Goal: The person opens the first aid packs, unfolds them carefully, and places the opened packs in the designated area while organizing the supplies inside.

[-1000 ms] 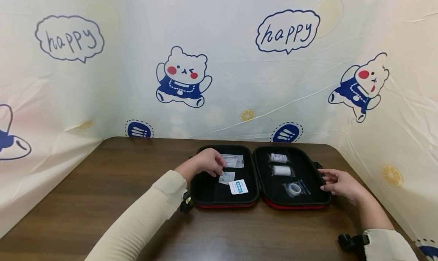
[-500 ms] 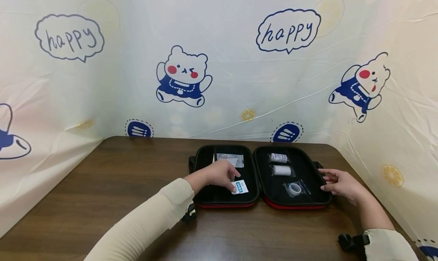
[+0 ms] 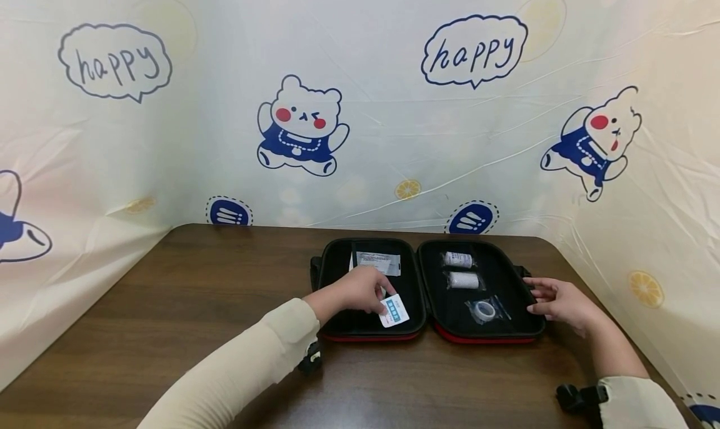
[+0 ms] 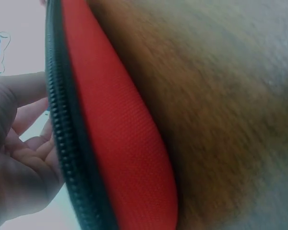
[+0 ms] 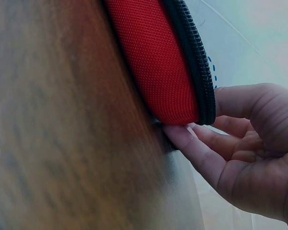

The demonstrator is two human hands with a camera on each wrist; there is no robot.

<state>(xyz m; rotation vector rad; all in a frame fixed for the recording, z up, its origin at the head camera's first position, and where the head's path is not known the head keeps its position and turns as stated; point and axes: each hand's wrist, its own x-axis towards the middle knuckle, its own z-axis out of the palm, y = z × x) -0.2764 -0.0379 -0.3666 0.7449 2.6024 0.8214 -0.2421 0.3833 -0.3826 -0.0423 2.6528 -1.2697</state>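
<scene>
A red zip case with a black lining point(image 3: 500, 272) lies unfolded on the table, both halves facing up. Over its left half, my left hand point(image 3: 362, 289) pinches a small white packet with blue print point(image 3: 395, 311) between thumb and fingers. In the left wrist view the case's rim hides the fingertips and the packet. At the outer edge of the right half, my right hand point(image 3: 562, 301) grips the case, thumb on the zipped rim and fingers at the red underside point(image 5: 158, 72). A flat printed packet point(image 3: 382, 262) lies behind my left hand.
Two white wrapped rolls point(image 3: 458, 260) and a ring-shaped white roll in a clear bag point(image 3: 482, 311) lie in the right half. The brown table point(image 3: 225, 304) extends left and in front of the case. A patterned curtain point(image 3: 382, 122) hangs behind.
My left hand has moved right and toward me over the left half and taken hold of the blue-printed packet, which has turned and shifted slightly. My right hand has stayed in place.
</scene>
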